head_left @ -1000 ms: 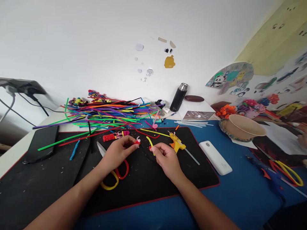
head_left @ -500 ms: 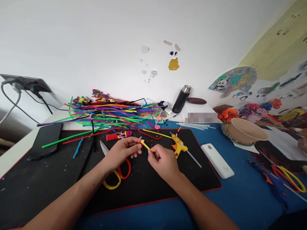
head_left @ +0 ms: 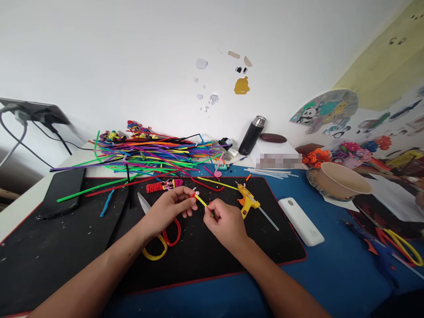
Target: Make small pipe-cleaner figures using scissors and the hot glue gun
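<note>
My left hand [head_left: 177, 204] pinches a small red and pinkish-white piece [head_left: 193, 194] between thumb and fingertips. A short yellow pipe cleaner [head_left: 202, 201] runs from that piece to my right hand [head_left: 223, 218], whose thumb and forefinger are closed on its other end. Scissors [head_left: 155, 247] with one yellow and one red handle lie partly under my left hand. Just behind it sits a red, pink and yellow pipe-cleaner figure [head_left: 164, 185]. Right of my right hand, a yellow hot glue gun [head_left: 247, 198] lies on the black mat [head_left: 185, 274].
Many coloured pipe cleaners [head_left: 159, 154] are heaped along the wall. A black phone [head_left: 62, 192] is at left, a black flask [head_left: 251, 136] at the back. On the right are a white power bank [head_left: 300, 221], a beige bowl [head_left: 344, 179], and a blue glue gun [head_left: 374, 249].
The view has shifted slightly. Both hands keep the same pinch on the yellow pipe cleaner and the red piece, with hardly any movement.
</note>
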A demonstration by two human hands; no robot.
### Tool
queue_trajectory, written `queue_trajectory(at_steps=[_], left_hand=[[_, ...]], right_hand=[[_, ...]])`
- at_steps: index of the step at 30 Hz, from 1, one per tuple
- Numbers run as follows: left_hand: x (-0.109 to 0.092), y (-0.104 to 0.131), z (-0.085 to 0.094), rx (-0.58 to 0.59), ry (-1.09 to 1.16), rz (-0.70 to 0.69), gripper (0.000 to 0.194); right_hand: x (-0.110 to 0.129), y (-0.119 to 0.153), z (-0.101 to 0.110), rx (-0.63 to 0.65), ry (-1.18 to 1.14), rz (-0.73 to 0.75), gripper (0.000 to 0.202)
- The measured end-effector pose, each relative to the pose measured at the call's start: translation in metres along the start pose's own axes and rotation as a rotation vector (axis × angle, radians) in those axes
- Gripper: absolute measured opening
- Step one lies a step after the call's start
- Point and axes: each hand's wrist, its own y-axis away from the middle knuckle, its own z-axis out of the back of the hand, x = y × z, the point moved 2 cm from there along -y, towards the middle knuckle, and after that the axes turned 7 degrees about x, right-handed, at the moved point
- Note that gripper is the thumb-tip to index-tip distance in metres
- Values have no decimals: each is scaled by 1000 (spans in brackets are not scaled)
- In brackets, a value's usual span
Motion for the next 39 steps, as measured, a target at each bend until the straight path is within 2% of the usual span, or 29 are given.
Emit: queue_trajectory(at_steps=[6, 20, 29, 39], left_hand=[[-3, 2, -3, 48, 17, 11, 43], [-9, 1, -8, 21, 1, 28, 46], [-3, 1, -5, 19, 16, 17, 40], [-2, 0, -4, -5, 56, 28, 36]], right_hand=[[0, 0, 1, -7, 18, 6, 16], [0, 2, -2, 8, 70, 30, 16], [1, 4, -4, 5, 67, 26, 16], [4, 4, -2, 19, -50, -19, 17]])
